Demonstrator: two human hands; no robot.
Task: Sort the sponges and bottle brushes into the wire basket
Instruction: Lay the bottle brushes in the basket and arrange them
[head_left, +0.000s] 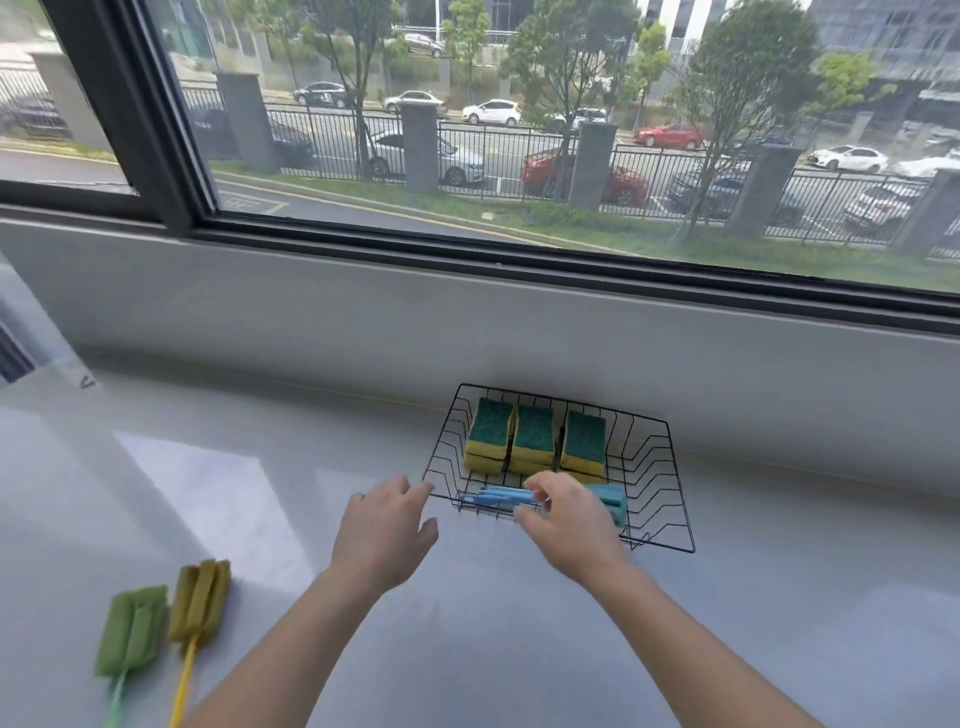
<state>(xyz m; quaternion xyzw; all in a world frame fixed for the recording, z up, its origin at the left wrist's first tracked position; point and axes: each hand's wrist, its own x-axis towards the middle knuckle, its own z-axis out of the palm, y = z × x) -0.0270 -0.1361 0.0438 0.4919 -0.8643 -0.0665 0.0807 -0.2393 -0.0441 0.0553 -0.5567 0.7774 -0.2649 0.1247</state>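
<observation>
A black wire basket (655, 470) stands on the white counter near the wall. Several yellow sponges with green scouring tops (535, 435) lie stacked in its back half. A blue bottle brush (501, 497) lies along the basket's front, and my right hand (571, 519) has its fingers closed around its handle. My left hand (384, 530) hovers open just left of the basket's front corner, its fingertips close to the rim. A green bottle brush (132, 631) and a yellow bottle brush (200, 600) lie side by side on the counter at the lower left.
The white counter (779, 597) runs up to a low white wall under a wide window (519, 130). A pale panel edge (31, 338) shows at the far left.
</observation>
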